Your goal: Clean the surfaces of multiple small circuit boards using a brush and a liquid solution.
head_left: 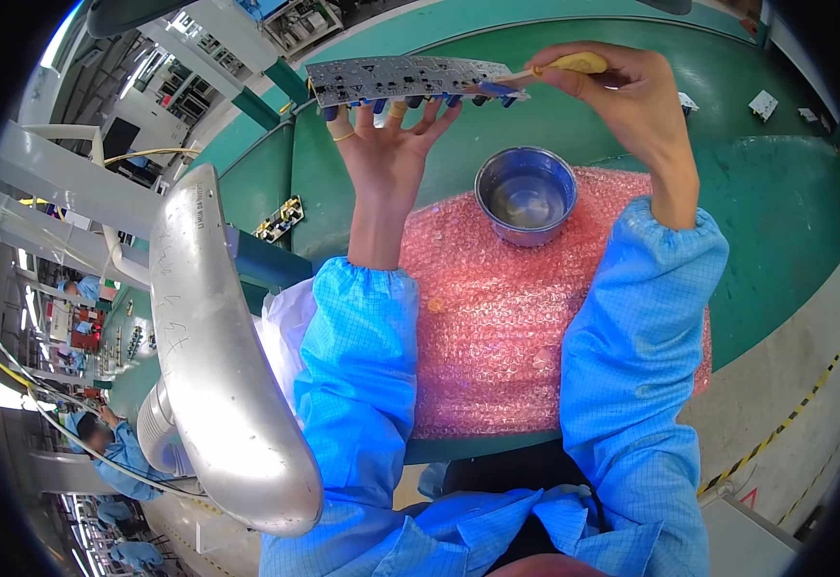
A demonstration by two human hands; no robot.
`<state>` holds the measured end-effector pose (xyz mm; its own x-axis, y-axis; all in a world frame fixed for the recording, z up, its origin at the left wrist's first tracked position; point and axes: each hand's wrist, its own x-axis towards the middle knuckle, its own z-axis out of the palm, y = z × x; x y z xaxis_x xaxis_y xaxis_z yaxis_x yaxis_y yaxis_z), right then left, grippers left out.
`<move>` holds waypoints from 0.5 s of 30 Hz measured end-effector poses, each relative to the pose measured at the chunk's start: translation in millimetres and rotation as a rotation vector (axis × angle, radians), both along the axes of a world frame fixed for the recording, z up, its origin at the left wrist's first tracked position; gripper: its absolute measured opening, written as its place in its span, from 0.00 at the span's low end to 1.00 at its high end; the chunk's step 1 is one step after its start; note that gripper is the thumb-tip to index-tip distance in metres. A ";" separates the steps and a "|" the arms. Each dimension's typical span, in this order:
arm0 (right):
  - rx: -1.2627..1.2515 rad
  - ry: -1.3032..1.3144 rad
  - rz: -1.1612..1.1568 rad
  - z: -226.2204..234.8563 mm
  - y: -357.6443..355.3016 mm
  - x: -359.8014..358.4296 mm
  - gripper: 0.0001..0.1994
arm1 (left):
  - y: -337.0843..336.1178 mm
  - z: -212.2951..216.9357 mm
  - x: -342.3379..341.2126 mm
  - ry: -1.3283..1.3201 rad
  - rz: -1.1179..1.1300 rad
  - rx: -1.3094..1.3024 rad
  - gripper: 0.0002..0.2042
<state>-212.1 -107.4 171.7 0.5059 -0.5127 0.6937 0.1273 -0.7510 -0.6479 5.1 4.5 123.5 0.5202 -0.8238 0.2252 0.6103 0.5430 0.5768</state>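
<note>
Above pink bubble wrap (pixel 497 317) on the green table (pixel 776 202), each hand's grip is clamped.

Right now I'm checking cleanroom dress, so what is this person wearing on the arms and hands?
Both arms are in loose light-blue sleeves with a fine grid weave, gathered by elastic at the wrists. The left hand is otherwise bare, with yellowish rubber cots on two fingers. The right hand looks bare, with no glove, ring or watch visible. No cables or markings show on the sleeves.
</note>
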 end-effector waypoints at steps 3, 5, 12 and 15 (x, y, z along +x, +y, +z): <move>0.015 -0.083 -0.041 -0.7 1.7 6.2 0.08 | -1.1 -0.7 -5.4 0.010 -0.040 0.032 0.35; 0.015 -0.126 -0.094 -3.6 2.0 14.1 0.08 | -2.3 -3.3 -10.4 -0.082 -0.142 0.001 0.35; -0.024 -0.022 0.045 3.4 8.2 8.2 0.09 | -1.6 -3.9 0.8 0.065 -0.010 0.048 0.31; -0.015 -0.121 0.016 5.1 12.2 11.2 0.08 | -3.3 -4.7 -5.0 0.016 -0.102 0.019 0.31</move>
